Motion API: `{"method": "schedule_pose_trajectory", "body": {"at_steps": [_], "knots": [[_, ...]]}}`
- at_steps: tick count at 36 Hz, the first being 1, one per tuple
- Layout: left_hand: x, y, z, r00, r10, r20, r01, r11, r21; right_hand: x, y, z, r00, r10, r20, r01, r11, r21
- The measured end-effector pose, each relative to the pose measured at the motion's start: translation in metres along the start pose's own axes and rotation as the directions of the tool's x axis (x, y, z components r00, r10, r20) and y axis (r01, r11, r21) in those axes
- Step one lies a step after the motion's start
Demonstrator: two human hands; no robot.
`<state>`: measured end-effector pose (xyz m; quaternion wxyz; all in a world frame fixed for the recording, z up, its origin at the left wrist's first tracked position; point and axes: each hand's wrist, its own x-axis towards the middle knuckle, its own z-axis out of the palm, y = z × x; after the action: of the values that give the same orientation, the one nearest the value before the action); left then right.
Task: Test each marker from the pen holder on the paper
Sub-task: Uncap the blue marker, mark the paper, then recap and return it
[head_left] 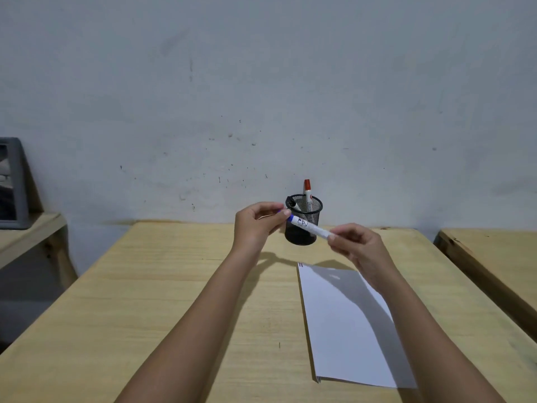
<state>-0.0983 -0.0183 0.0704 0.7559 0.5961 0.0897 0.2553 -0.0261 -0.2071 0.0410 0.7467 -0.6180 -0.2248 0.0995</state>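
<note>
Head view, hands point(260, 221) point(356, 245) raised, gripping blue marker point(309, 227)

White marker point(309, 227) with blue cap, black mesh pen holder point(302, 232), red-capped marker point(307, 193), white paper point(345, 324), pale wood table point(174, 301)

Two bare forearms enter from bottom of frame. No sleeves, watch or rings visible on left hand point(255, 225) or right hand point(359, 247).

markers: 3 – blue marker point(308, 227), red marker point(307, 191), black marker point(294, 204) | pen holder point(302, 232): 1 | paper point(343, 330): 1
</note>
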Motion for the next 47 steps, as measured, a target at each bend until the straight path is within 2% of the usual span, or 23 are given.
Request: {"method": "schedule_pose_trajectory", "body": {"at_steps": [2, 4, 7, 9, 12, 16, 19, 22, 23, 26, 28, 31, 35, 42, 47], "knots": [[0.005, 0.004, 0.005, 1.000, 0.022, -0.001, -0.022, 1.000, 0.008, -0.001, 0.001, 0.002, 0.998, -0.013, 0.058, 0.027, 0.967, -0.253], [0.008, 0.007, 0.012, 0.999, 0.051, 0.011, -0.051, 0.998, 0.048, -0.001, -0.001, 0.009, 0.991, -0.018, 0.130, 0.074, 0.892, -0.446], [0.013, 0.008, 0.024, 0.995, 0.094, 0.042, -0.099, 0.983, 0.154, 0.004, -0.008, 0.018, 0.978, -0.005, 0.210, 0.140, 0.761, -0.633], [0.017, 0.009, 0.029, 0.992, 0.109, 0.066, -0.119, 0.976, 0.184, 0.010, -0.012, 0.019, 0.977, -0.014, 0.213, 0.162, 0.697, -0.699], [0.024, 0.010, 0.028, 0.987, 0.141, 0.071, -0.154, 0.956, 0.250, 0.019, -0.016, 0.016, 0.985, -0.059, 0.160, 0.156, 0.698, -0.699], [0.036, -0.007, 0.013, 0.984, 0.161, 0.072, -0.175, 0.847, 0.503, 0.038, -0.017, 0.011, 0.985, -0.172, 0.017, 0.148, 0.789, -0.596], [0.048, -0.033, 0.003, 0.992, 0.027, 0.120, -0.103, 0.711, 0.696, 0.055, -0.018, 0.012, 0.967, -0.227, -0.118, 0.156, 0.889, -0.430], [0.051, -0.048, 0.004, 0.986, -0.091, 0.141, -0.053, 0.628, 0.776, 0.071, -0.017, 0.015, 0.943, -0.280, -0.182, 0.205, 0.915, -0.347], [0.052, -0.050, 0.007, 0.983, -0.109, 0.148, -0.045, 0.637, 0.769, 0.077, -0.016, 0.016, 0.937, -0.292, -0.194, 0.219, 0.920, -0.325], [0.054, -0.057, 0.018, 0.977, -0.146, 0.157, 0.022, 0.797, 0.603, 0.094, -0.012, 0.021, 0.928, -0.279, -0.249, 0.226, 0.949, -0.219], [0.058, -0.063, 0.022, 0.978, -0.135, 0.160, 0.034, 0.856, 0.515, 0.106, -0.008, 0.023, 0.929, -0.250, -0.272, 0.194, 0.957, -0.217], [0.070, -0.076, 0.024, 0.985, -0.080, 0.154, -0.015, 0.845, 0.535, 0.119, 0.001, 0.024, 0.942, -0.219, -0.254, 0.129, 0.936, -0.329], [0.078, -0.090, 0.024, 0.989, -0.074, 0.124, -0.001, 0.857, 0.516, 0.130, 0.010, 0.022, 0.963, -0.204, -0.173, 0.090, 0.857, -0.507], [0.084, -0.098, 0.021, 0.991, -0.039, 0.129, -0.027, 0.880, 0.475, 0.137, 0.016, 0.017, 0.982, -0.137, -0.132, 0.032, 0.802, -0.596], [0.088, -0.102, 0.019, 0.991, -0.023, 0.131, -0.041, 0.884, 0.465, 0.135, 0.010, 0.016, 0.990, -0.132, -0.055, 0.068, 0.775, -0.629]]}}
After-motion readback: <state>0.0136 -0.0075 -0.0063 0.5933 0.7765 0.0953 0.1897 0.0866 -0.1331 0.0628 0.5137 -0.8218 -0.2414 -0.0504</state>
